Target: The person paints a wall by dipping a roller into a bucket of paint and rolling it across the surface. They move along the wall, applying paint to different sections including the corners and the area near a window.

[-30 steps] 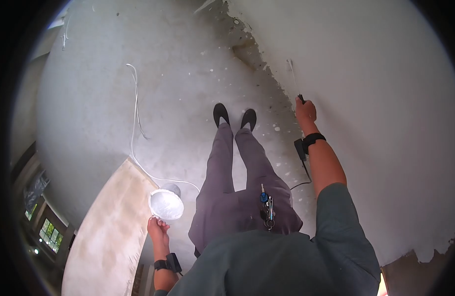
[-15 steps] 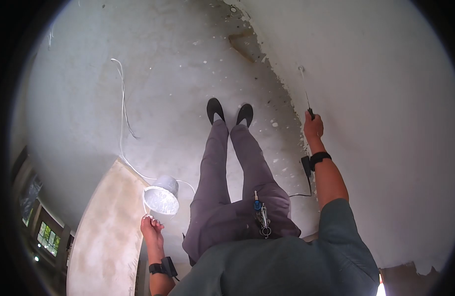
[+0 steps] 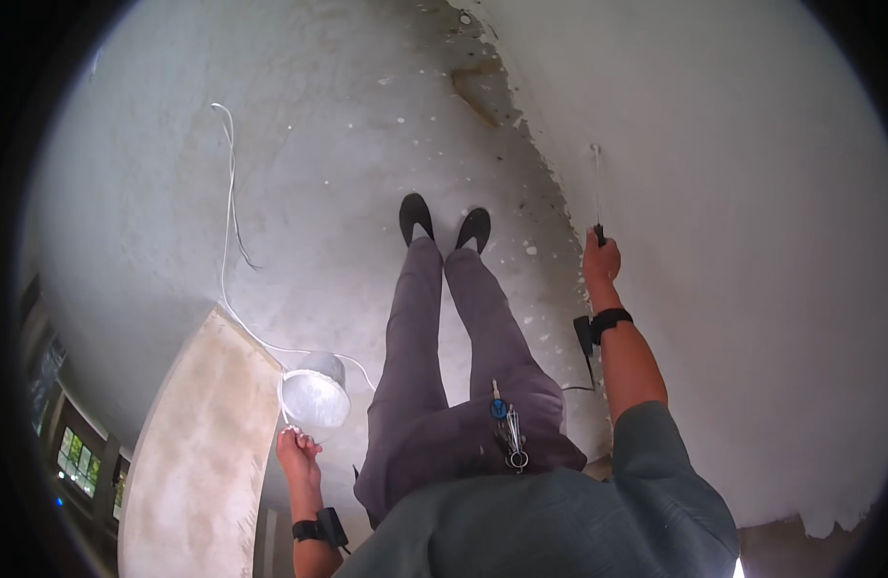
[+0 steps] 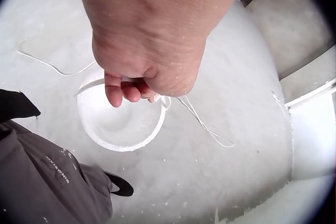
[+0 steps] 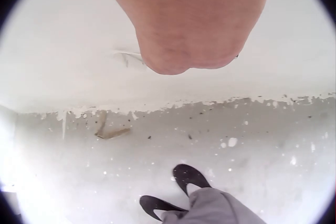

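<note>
At the lower left of the head view my left hand (image 3: 298, 455) grips the thin handle of a white-coated bucket (image 3: 316, 397), which hangs tilted with its mouth toward me. The left wrist view shows curled fingers (image 4: 113, 91) over the rim of the bucket (image 4: 123, 147). On the right, my right hand (image 3: 601, 258) holds a black-handled tool (image 3: 600, 234) with a long, thin, pale front part, close against the white wall (image 3: 752, 241). I cannot tell the tool's kind. In the right wrist view the back of the right hand (image 5: 184, 50) hides most of it.
A white cable (image 3: 231, 183) trails over the grey floor (image 3: 318, 222). A pale, stained board (image 3: 208, 433) stands at the lower left. Along the foot of the wall runs a rough, spattered edge (image 3: 550, 173), with a brown L-shaped piece (image 5: 110, 133) near it.
My right hand and its tool have come back toward my body along the wall. The left hand keeps its hold on the bucket handle. The head view has shifted slightly.
</note>
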`<state>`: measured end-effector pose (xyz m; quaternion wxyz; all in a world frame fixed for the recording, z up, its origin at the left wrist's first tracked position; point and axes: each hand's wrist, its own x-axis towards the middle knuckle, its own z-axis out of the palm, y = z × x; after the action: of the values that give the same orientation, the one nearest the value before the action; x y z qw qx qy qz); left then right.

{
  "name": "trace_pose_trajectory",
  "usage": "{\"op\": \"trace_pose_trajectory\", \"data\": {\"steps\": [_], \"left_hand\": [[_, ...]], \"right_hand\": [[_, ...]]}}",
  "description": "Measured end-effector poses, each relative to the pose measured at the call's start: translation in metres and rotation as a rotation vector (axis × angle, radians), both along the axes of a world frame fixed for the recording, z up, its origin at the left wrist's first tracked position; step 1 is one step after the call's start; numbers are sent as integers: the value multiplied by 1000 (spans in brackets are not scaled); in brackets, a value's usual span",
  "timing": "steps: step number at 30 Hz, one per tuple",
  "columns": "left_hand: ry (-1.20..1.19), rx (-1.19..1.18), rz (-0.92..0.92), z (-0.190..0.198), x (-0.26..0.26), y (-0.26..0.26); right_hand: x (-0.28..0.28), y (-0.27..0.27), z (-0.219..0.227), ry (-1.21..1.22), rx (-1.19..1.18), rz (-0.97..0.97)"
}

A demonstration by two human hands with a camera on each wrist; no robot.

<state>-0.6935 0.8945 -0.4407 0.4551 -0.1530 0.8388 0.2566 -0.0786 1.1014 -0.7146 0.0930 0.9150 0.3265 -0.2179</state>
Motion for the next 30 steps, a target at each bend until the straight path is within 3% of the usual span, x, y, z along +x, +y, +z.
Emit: {"op": "trace_pose_trajectory", "data": {"steps": [4,6,11,16,24,26,30], "left_hand": [[14,25,-2,-6,1,-15],[24,25,12,-5,0,-22],[27,16,5,-4,3,-17],[9,26,4,4,11,-2],[-46,68,-2,10,19,9],[-56,73,-6,9,19,10],[-64,80,5,15,25,22]], "right_hand": [[-47,108,-40,3,36,0],[-63,145,-36,59,50,7],[-64,173,-25,48,102,61],[-18,93,15,-18,71,124],[46,-98,126,-111,-91,-53],[46,-120,144,-134,-150,-112],[29,-98,147,-154,-148,-159]]}}
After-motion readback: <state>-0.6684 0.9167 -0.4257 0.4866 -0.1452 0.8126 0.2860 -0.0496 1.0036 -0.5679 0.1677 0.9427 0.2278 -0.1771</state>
